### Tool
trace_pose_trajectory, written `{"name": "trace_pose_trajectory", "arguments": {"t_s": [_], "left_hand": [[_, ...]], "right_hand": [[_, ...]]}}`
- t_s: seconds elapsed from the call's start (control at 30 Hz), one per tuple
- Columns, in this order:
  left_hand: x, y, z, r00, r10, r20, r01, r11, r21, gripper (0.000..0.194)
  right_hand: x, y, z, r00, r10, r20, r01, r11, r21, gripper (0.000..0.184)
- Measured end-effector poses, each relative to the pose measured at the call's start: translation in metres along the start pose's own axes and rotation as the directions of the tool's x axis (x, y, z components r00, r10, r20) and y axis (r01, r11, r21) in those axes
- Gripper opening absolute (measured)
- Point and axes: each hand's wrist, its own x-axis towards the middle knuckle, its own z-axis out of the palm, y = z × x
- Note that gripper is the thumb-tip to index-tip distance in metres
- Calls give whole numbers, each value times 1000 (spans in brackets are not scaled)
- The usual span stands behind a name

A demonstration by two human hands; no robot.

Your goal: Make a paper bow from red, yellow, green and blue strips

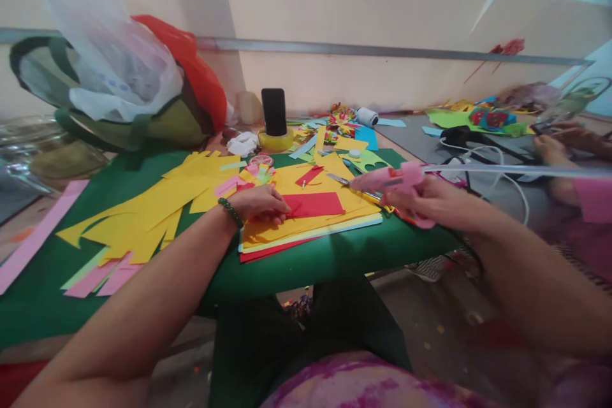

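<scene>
My right hand (421,201) is wrapped round the handle of a pink glue gun (389,180). A long clear glue stick (507,169) juts from its back end, and its nozzle points left. My left hand (262,204), fingers closed, pinches the left end of a red paper strip (318,204). That strip lies on a stack of yellow paper (344,220). Just beyond it is a smaller red piece (310,176). Scissors (338,178) lie beside the nozzle, their handles partly hidden by the glue gun and my right hand.
Cut yellow paper (143,210) and pink strips (102,277) cover the left of the green mat (287,274). Behind stand a phone (274,111) on a yellow tape roll (276,139), paper flowers (340,118) and a bulky bag (176,121). Another person's hand (549,148) is at right, near white cables (497,150).
</scene>
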Motion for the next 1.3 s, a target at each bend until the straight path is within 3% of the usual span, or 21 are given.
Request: {"name": "trace_pose_trajectory", "arguments": {"t_s": [0.1,0.3,0.53,0.87,1.3], "left_hand": [[-1,2,2,1000,-14,-4,14,1000,-20,22],[0,1,3,999,-26,-20,25,999,-47,20],[2,-1,2,1000,-17,-17,16,999,-38,19],[-2,3,6,999,-31,-20,31,999,-23,16],[-1,1,5,999,-32,-22,32,999,9,17]], "right_hand": [[4,-20,25,977,14,215,-24,999,44,68],[24,-41,50,981,-50,190,49,999,10,48],[42,-34,65,969,-119,215,108,992,65,56],[42,-47,71,970,5,244,-9,1000,18,52],[40,-56,71,964,3,265,-2,1000,-5,53]]}}
